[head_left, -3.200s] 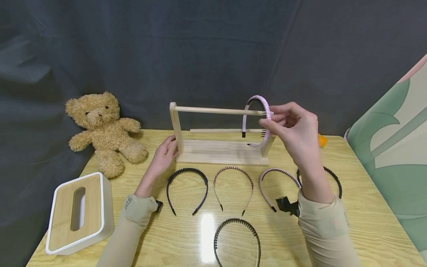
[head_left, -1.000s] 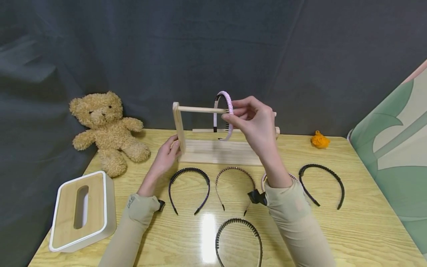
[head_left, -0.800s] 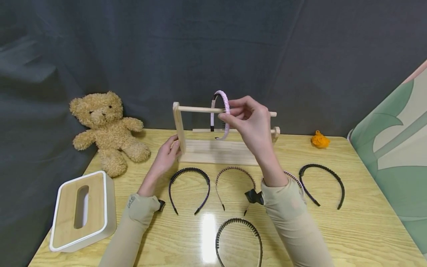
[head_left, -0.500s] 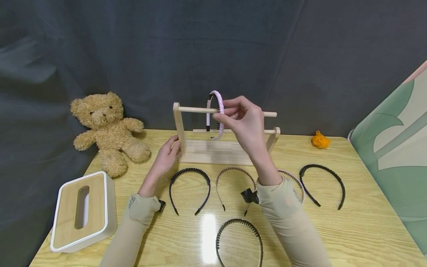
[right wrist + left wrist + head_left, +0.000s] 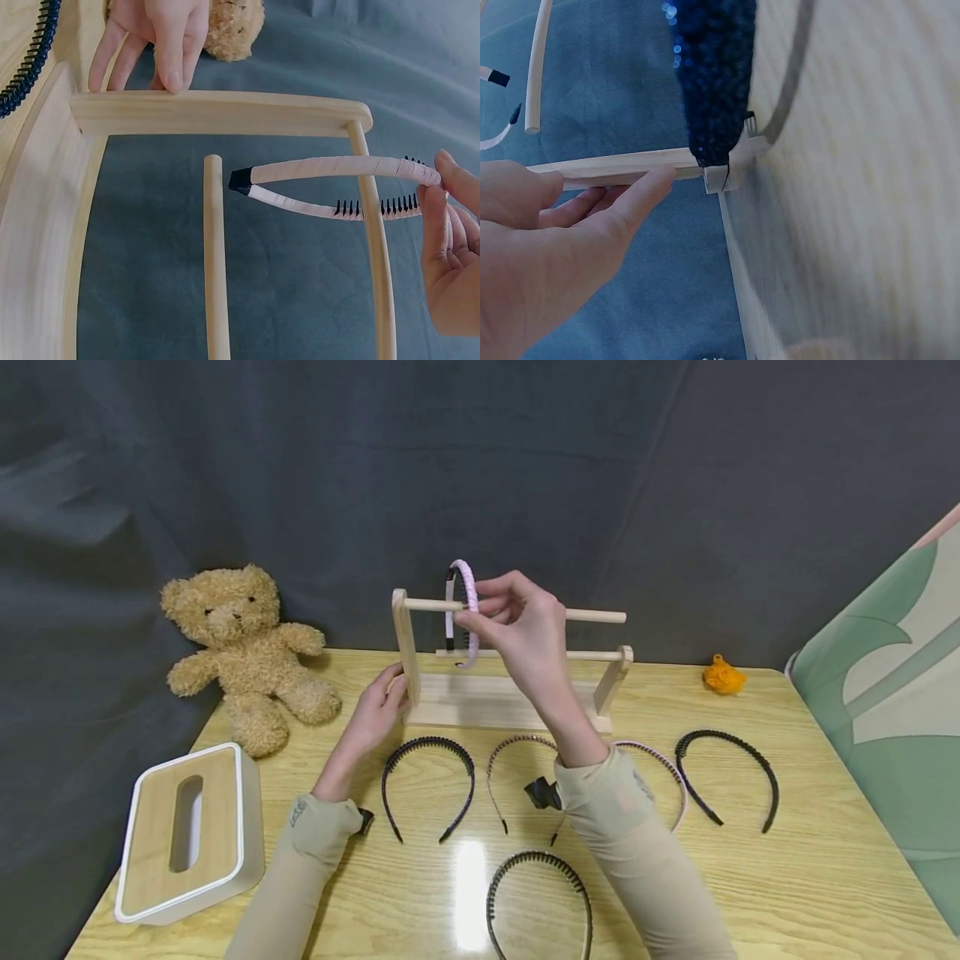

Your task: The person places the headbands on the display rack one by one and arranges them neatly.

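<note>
My right hand point(image 5: 525, 627) pinches a pale pink toothed headband point(image 5: 470, 589) between thumb and fingers. The headband arches over the upper dowel of a wooden rack point(image 5: 480, 702), near its left end, with its dark tips hanging below that dowel. In the right wrist view, the pink headband point(image 5: 315, 168) lies on both sides of the upper dowel point(image 5: 379, 255). My left hand point(image 5: 377, 706) touches the outer side of the rack's left upright point(image 5: 406, 643), its fingers fairly straight in the left wrist view. A dark glittery headband point(image 5: 716, 75) is close to the left wrist camera.
On the table lie a dark headband point(image 5: 472, 777), a thin beaded one point(image 5: 489, 768), a pink one point(image 5: 681, 785), a black one point(image 5: 750, 756) and a dark toothed one point(image 5: 588, 910). A tissue box point(image 5: 142, 843), teddy bear point(image 5: 240, 652) and orange object point(image 5: 723, 677) stand around.
My right hand has slid the pink headband leftward along the upper dowel, from its right end to near the left upright. The left hand has stayed at the upright.
</note>
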### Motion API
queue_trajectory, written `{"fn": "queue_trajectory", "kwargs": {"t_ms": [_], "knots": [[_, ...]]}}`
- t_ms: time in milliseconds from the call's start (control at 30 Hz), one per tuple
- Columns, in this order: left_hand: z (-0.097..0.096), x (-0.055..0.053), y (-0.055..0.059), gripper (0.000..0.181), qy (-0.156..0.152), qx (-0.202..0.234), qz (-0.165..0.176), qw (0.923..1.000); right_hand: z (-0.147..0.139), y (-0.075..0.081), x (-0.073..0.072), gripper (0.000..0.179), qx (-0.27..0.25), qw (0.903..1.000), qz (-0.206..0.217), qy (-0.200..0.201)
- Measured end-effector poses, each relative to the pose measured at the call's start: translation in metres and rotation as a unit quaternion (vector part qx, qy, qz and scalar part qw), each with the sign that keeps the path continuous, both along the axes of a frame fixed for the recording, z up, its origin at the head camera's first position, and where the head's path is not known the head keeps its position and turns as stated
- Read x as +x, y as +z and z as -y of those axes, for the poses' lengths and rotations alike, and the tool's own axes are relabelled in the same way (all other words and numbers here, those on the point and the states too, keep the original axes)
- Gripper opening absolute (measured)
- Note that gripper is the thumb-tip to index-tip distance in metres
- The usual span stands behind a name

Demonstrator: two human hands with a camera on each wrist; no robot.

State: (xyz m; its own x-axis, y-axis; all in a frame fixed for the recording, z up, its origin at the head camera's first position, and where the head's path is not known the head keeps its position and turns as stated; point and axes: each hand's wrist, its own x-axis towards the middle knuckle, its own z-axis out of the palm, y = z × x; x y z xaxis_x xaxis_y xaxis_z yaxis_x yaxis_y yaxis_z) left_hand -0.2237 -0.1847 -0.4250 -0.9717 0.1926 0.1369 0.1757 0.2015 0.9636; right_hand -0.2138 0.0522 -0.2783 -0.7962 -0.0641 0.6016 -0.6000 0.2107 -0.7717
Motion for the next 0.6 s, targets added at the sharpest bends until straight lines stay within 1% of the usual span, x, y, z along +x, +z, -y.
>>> {"fn": "queue_trajectory", "kwargs": {"t_ms": [267, 600], "knots": [[-0.001, -0.001, 0.000, 0.048, 0.001, -0.002, 0.002, 1.0000, 0.012, -0.004, -0.003, 0.027, 0.011, 0.9999, -0.013, -0.002], [-0.001, -0.002, 0.000, 0.047, 0.011, -0.005, 0.001, 0.9999, 0.027, -0.012, -0.005, 0.029, 0.013, 0.9999, -0.001, -0.003]]}}
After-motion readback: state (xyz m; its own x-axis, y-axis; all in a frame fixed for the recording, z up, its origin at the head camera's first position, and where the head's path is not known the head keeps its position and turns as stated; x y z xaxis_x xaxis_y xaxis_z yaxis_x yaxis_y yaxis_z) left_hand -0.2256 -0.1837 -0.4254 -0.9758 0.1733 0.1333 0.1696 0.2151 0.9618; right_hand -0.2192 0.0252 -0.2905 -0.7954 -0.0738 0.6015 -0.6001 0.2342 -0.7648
